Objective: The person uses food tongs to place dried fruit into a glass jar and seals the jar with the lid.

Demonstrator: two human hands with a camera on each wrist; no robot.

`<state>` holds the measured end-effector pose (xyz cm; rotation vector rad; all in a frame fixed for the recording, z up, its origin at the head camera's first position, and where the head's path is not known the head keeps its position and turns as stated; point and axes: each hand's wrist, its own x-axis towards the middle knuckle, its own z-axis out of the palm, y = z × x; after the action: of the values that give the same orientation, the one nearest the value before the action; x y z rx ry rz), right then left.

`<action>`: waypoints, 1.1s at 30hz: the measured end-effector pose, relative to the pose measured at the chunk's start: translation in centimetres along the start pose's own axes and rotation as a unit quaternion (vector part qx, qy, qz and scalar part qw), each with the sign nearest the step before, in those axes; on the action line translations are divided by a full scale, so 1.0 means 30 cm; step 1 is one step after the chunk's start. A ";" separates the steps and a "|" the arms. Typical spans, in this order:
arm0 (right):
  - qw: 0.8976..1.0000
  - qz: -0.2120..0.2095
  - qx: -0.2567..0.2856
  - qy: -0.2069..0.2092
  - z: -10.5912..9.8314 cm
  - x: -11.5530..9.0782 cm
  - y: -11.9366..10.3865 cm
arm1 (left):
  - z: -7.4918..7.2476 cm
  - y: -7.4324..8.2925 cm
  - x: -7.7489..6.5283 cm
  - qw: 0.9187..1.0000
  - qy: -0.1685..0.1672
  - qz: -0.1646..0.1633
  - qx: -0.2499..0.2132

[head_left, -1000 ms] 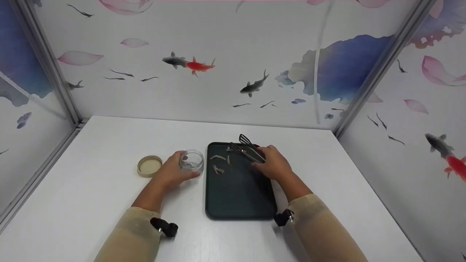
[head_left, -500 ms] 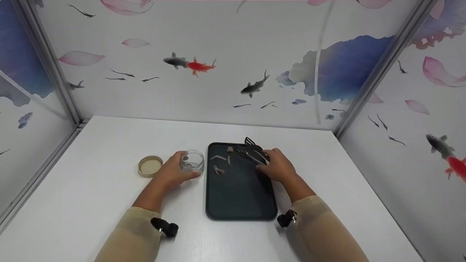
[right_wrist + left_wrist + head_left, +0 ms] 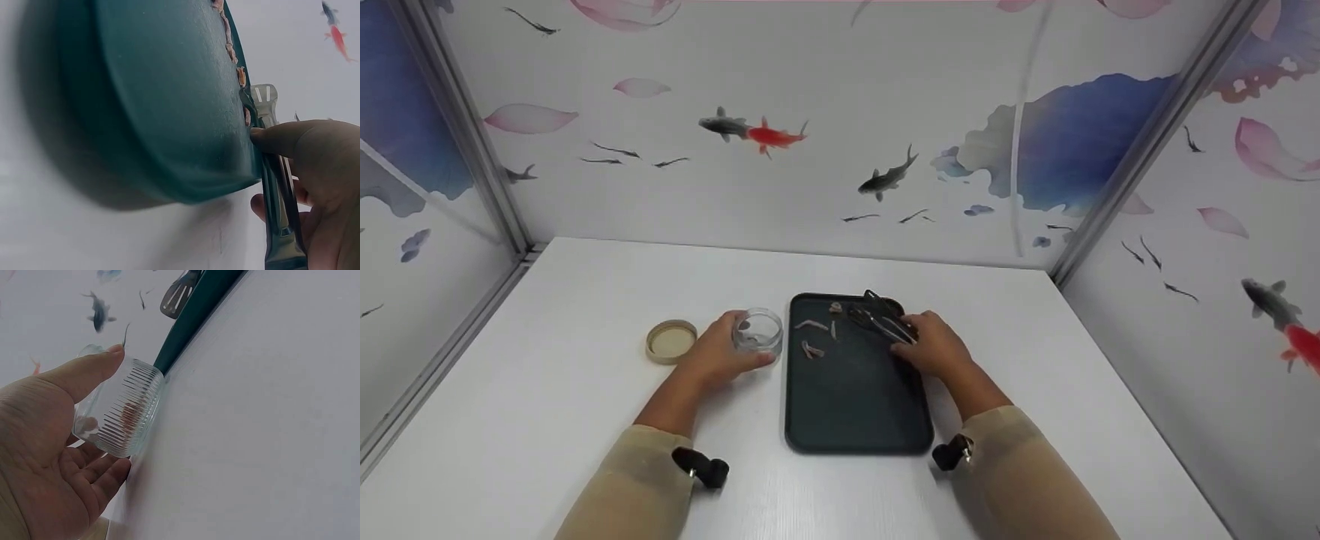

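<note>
My left hand [image 3: 721, 354] holds a small clear glass jar [image 3: 757, 332] upright, just left of a dark green tray [image 3: 855, 405]. Through its ribbed wall in the left wrist view, the jar [image 3: 121, 405] shows a reddish-brown patch and a pale lump. My right hand [image 3: 936, 345] grips metal tongs [image 3: 885, 324] with slotted heads over the tray's far right corner. In the right wrist view the thumb presses one arm of the tongs [image 3: 275, 197], and the heads stand near a small piece at the rim. Several thin, shrivelled pale-brown strips [image 3: 811, 349] lie on the tray's far left part.
A round beige lid [image 3: 670, 342] lies with its inside up on the white table [image 3: 607, 300], left of the left hand. Printed white panels [image 3: 780, 195] with fish and petals enclose the table at the back and sides.
My right hand has shifted slightly right and down with the tongs, whose heads have come lower and closer together over the tray. The left hand and the jar have stayed in place.
</note>
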<state>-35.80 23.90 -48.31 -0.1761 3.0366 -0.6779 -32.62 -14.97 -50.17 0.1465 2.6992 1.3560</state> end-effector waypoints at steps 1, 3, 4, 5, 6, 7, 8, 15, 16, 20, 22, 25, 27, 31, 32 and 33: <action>1.000 -0.001 0.001 0.000 0.000 0.000 -0.001 | 0.000 0.001 0.000 1.000 0.000 0.001 0.001; 1.000 -0.003 -0.001 0.001 0.001 -0.001 -0.004 | -0.001 0.000 0.001 1.000 0.001 0.004 0.003; 1.000 -0.003 0.001 0.001 0.000 -0.002 -0.005 | -0.001 0.001 0.001 1.000 0.001 0.003 0.003; 1.000 -0.002 0.004 0.002 0.000 -0.002 -0.006 | -0.001 0.002 0.001 1.000 0.001 0.002 0.002; 1.000 -0.004 0.006 0.003 0.000 -0.002 -0.007 | -0.001 0.001 0.002 1.000 0.001 0.001 0.001; 1.000 -0.007 0.008 0.004 0.000 -0.003 -0.008 | -0.001 0.001 0.002 1.000 0.000 0.000 0.001; 1.000 -0.007 0.009 0.004 0.000 -0.003 -0.008 | -0.001 0.000 0.003 1.000 0.000 0.000 0.001; 1.000 -0.005 0.017 0.004 0.005 -0.010 -0.011 | -0.002 -0.002 0.000 1.000 -0.003 -0.002 -0.001; 1.000 -0.004 0.019 0.004 0.005 -0.010 -0.011 | -0.002 -0.002 0.000 1.000 -0.004 -0.002 0.000; 1.000 0.004 0.021 0.003 0.009 -0.013 -0.015 | -0.002 -0.002 -0.002 1.000 -0.005 -0.006 0.002; 1.000 0.009 0.021 0.005 0.011 -0.013 -0.015 | -0.001 -0.001 -0.002 1.000 -0.005 -0.006 0.002; 1.000 0.015 0.022 0.008 0.014 -0.014 -0.018 | 0.000 0.000 -0.002 1.000 -0.004 -0.005 0.001; 1.000 0.014 0.021 0.011 0.015 -0.015 -0.019 | 0.000 0.000 -0.001 1.000 -0.004 -0.003 -0.001; 1.000 0.008 0.017 0.015 0.016 -0.012 -0.016 | -0.001 0.004 -0.003 1.000 -0.005 -0.001 -0.001; 1.000 0.009 0.016 0.014 0.017 -0.010 -0.015 | -0.002 0.005 -0.004 1.000 -0.005 -0.001 -0.001; 1.000 0.011 0.017 0.014 0.017 -0.008 -0.014 | -0.002 0.006 -0.005 1.000 -0.005 -0.003 -0.001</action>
<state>-35.50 23.34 -48.60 -0.1330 3.0469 -0.7357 -32.47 -14.92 -49.97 0.1455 2.6887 1.3519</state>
